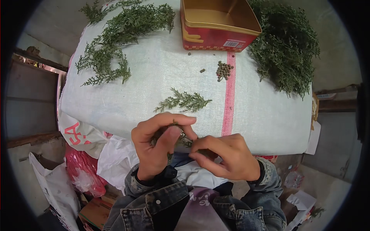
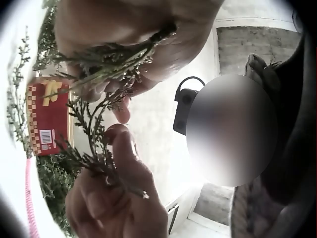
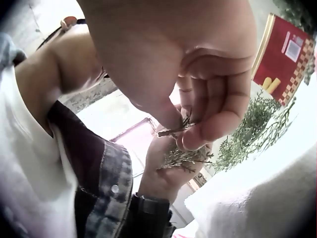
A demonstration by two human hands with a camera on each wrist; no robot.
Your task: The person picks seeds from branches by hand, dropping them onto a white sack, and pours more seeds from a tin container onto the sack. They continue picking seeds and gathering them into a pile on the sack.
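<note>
In the head view, both hands meet at the near edge of the white woven sack. My left hand [image 1: 156, 144] curls its fingers and thumb around green cypress-like sprigs [image 2: 111, 67], whose stems cross the palm in the left wrist view. My right hand [image 1: 231, 156] pinches a thin piece of sprig [image 3: 171, 133] between thumb and forefinger, close beside the left fingers. A loose sprig [image 1: 185, 102] lies on the sack just beyond the hands. Farther off sits a small pile of round brownish berries [image 1: 223, 72], with a few strays around it.
A red and gold tin [image 1: 219, 38], its top uncovered, stands at the back of the white sack [image 1: 154, 65]. Leafy branches [image 1: 127, 29] spread at the back left, and a thick heap of greenery [image 1: 287, 48] lies at the right. Plastic bags [image 1: 83, 169] sit below left.
</note>
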